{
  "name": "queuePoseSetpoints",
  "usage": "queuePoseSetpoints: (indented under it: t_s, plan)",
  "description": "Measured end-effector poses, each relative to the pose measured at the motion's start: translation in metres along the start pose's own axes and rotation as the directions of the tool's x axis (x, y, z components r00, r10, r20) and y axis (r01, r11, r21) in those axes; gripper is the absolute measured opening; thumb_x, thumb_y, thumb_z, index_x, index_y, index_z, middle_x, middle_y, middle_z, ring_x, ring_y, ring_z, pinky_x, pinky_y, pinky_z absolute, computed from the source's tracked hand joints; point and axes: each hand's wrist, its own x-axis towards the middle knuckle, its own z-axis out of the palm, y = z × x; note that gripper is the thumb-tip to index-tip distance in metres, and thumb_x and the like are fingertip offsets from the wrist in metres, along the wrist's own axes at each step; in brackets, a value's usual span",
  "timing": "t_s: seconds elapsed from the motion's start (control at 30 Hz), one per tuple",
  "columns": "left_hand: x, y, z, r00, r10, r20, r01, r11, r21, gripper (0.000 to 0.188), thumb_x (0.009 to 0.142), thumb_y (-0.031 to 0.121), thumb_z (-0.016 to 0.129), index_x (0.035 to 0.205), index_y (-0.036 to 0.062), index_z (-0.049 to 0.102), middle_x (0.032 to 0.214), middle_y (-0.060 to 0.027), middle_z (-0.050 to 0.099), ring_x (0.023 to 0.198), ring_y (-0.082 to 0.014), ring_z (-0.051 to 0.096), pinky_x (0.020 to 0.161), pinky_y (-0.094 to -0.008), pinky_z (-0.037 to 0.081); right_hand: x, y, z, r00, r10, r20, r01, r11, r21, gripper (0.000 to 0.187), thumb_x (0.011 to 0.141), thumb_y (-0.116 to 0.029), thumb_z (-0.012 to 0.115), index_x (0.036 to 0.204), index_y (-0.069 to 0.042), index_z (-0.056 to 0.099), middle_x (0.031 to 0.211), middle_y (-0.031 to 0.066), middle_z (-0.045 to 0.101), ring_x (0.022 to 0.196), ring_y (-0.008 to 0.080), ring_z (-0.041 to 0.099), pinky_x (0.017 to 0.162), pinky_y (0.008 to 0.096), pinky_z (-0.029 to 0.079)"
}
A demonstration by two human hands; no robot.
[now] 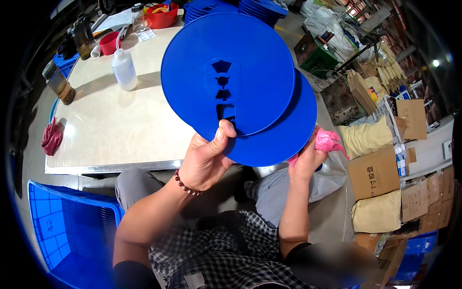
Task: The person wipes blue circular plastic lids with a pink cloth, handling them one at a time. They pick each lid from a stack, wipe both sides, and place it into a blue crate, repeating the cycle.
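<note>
In front of me is a blue plastic reel (192, 62) with cutouts in its middle. Its two round discs overlap, the rear one showing at the lower right; whether they are joined at the centre is hidden. My left hand (208, 161) grips the near edge, thumb on top beside a square cutout, fingers out of sight underneath. A bead bracelet circles that wrist. My right hand (306, 161) is closed around a pink cloth (329, 141) and presses it to the rear disc's lower right edge.
Across the pale table (110, 130) stand a squeeze bottle (124, 72), a drink bottle (60, 84) and red bowls. More blue discs (211, 8) are stacked at the back. A blue crate (72, 197) sits by my left leg. Cardboard boxes (373, 173) and sacks line the right.
</note>
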Motion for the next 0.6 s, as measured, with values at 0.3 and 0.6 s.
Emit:
queuePoseSetpoints:
  t_s: [0.3, 0.6]
  plan:
    - [0.001, 0.001, -0.004, 1.000, 0.005, -0.001, -0.005, 1.000, 0.005, 0.012, 0.103, 0.021, 0.062, 0.109, 0.0117, 0.058, 0.104, 0.0016, 0.055, 0.081, -0.0155, 0.059, 0.068, -0.0285, 0.050, 0.000, 0.006, -0.007, 0.999, 0.029, 0.031, -0.032, 0.996, 0.078, 0.013, 0.099, -0.006, 0.067, 0.104, 0.006, 0.066, 0.114, 0.0159, 0.071, 0.096, 0.0164, 0.067, 0.088, 0.0315, 0.054]
    - [0.001, -0.002, -0.005, 1.000, 0.026, 0.012, -0.026, 0.999, 0.033, 0.012, 0.102, 0.022, 0.063, 0.108, 0.0131, 0.059, 0.105, 0.0021, 0.056, 0.076, -0.0140, 0.055, 0.062, -0.0271, 0.045, 0.001, 0.005, -0.005, 0.999, 0.027, 0.034, -0.031, 0.994, 0.107, 0.015, 0.100, -0.006, 0.066, 0.106, 0.007, 0.065, 0.115, 0.0180, 0.071, 0.096, 0.0160, 0.067, 0.086, 0.0309, 0.055]
